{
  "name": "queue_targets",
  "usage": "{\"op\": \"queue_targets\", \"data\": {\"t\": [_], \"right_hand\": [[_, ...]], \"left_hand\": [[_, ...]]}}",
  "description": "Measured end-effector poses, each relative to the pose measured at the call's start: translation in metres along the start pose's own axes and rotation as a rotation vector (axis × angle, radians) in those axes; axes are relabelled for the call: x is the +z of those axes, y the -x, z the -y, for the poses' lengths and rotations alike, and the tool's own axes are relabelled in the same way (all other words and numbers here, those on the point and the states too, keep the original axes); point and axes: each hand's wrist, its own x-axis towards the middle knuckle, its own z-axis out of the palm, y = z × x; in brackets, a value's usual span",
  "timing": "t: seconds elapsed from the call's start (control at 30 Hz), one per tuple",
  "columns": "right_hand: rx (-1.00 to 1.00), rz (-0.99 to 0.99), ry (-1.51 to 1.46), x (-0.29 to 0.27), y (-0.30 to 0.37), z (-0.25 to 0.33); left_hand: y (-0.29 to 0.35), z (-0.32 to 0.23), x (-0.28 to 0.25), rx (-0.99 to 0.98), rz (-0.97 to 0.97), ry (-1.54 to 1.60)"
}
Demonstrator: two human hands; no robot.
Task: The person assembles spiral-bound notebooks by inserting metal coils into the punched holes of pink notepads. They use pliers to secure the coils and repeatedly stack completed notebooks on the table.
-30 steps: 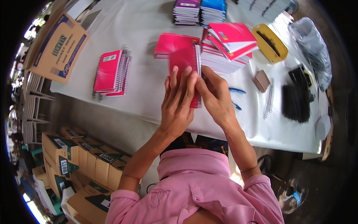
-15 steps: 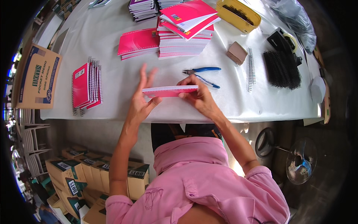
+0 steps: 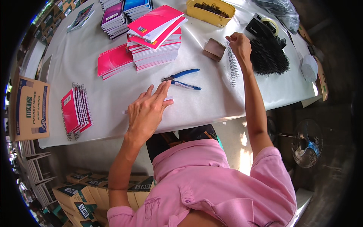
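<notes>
The left hand (image 3: 145, 111) lies flat, fingers spread, pinning the notebook (image 3: 168, 98) beneath it. The right hand (image 3: 238, 42), well apart, pinches the wire spiral (image 3: 233, 70) by its top; lift it straight.

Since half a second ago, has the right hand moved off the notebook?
Yes. The right hand has left the notebook by the blue pliers and gone outward to the wire spiral.
</notes>
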Motion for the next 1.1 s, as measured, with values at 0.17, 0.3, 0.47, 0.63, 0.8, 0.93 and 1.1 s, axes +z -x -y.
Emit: {"op": "queue_targets", "data": {"t": [0.17, 0.3, 0.47, 0.63, 0.8, 0.93, 1.1], "right_hand": [[-0.041, 0.090, 0.059, 0.024, -0.032, -0.054], [0.187, 0.215, -0.269, 0.000, -0.040, -0.035], [-0.579, 0.520, -0.570, -0.043, 0.045, 0.055], [-0.428, 0.927, -0.804, -0.041, 0.124, 0.112], [-0.523, 0.945, -0.859, -0.031, 0.131, 0.116], [-0.599, 0.943, -0.870, -0.029, 0.129, 0.113], [-0.610, 0.963, -0.684, -0.043, 0.129, 0.117]], "left_hand": [[-0.001, -0.007, -0.004, -0.076, 0.031, -0.003], [0.001, -0.002, -0.005, -0.078, -0.008, 0.003], [-0.004, 0.003, -0.004, -0.010, -0.032, -0.019], [-0.005, 0.002, -0.003, -0.036, -0.001, -0.010], [-0.007, 0.002, -0.005, -0.069, 0.036, 0.013], [-0.006, 0.005, -0.001, -0.025, -0.005, -0.003], [-0.005, 0.008, 0.000, -0.005, -0.005, -0.016]]}}
